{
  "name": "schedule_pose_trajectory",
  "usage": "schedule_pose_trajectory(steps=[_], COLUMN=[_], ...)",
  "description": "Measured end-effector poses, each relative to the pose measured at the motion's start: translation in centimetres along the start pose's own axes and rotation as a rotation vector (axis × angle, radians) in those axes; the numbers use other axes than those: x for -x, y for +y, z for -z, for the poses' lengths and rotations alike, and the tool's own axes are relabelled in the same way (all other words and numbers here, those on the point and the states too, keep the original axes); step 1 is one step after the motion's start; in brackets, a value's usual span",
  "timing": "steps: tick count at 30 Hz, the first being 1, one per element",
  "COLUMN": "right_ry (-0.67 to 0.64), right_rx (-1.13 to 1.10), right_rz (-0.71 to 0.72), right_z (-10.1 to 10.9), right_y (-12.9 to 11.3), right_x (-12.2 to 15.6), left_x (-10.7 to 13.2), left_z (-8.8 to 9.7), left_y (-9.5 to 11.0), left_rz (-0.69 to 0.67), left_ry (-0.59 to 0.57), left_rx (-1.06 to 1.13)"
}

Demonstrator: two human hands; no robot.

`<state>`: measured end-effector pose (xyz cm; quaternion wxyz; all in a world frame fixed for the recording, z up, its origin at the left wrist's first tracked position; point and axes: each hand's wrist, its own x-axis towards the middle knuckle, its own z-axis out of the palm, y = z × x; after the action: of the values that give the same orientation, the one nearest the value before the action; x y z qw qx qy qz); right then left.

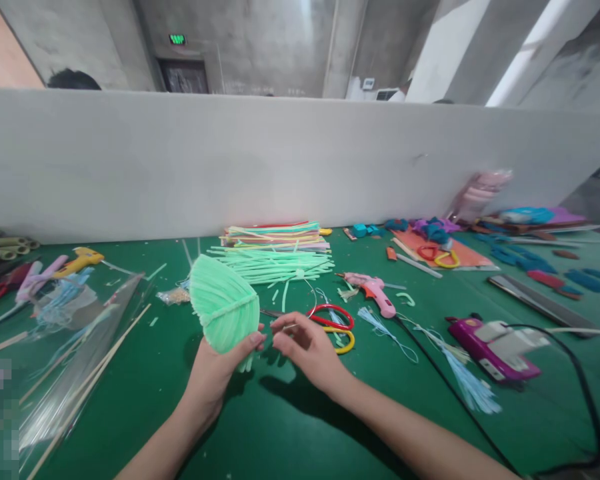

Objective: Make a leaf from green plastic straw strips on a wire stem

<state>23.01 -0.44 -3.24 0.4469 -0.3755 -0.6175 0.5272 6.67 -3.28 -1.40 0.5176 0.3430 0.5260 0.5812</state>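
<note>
My left hand (225,367) is closed around the lower edge of a mint-green leaf shape (223,303) made of fuzzy pipe cleaners, with a raised midrib running across it. The leaf is held upright above the table. Close to its right side is my right hand (307,347), fingers curled and tips nearly together. Whatever they pinch, if anything, is too small to make out. Just behind that hand lie scissors (336,317) with red and yellow handles. A pile of loose mint-green pipe cleaners (275,265) is beyond the leaf.
A pink glue gun (375,288) lies right of the scissors, its black cord running toward the front. Further right is a purple power strip (495,350) with plugs. Clear plastic sheeting (87,360) and thin sticks cover the left. A white partition (180,163) closes the table's back.
</note>
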Motion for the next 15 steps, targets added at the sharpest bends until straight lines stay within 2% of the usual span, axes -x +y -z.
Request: schedule_pose_trajectory(steps=[3, 7, 11, 15], right_ry=[0.060, 0.023, 0.002, 0.079], right_rx=[-0.131, -0.204, -0.259, -0.276], right_rz=[0.009, 0.039, -0.046, -0.095], right_z=[1.4, 2.5, 2.4, 2.0], right_y=[-0.4, -0.6, -0.6, -0.5], right_x=[-0.7, -0.9, -0.7, -0.6], left_x=[0.1, 0.2, -0.1, -0.7], left_z=[0.0, 0.2, 0.6, 1.2], left_y=[0.3, 0.3, 0.2, 0.6], left_rz=[0.057, 0.151, 0.221, 0.270], left_ry=[-0.020, -0.110, -0.149, -0.133], left_rx=[0.011, -0.017, -0.015, 0.042])
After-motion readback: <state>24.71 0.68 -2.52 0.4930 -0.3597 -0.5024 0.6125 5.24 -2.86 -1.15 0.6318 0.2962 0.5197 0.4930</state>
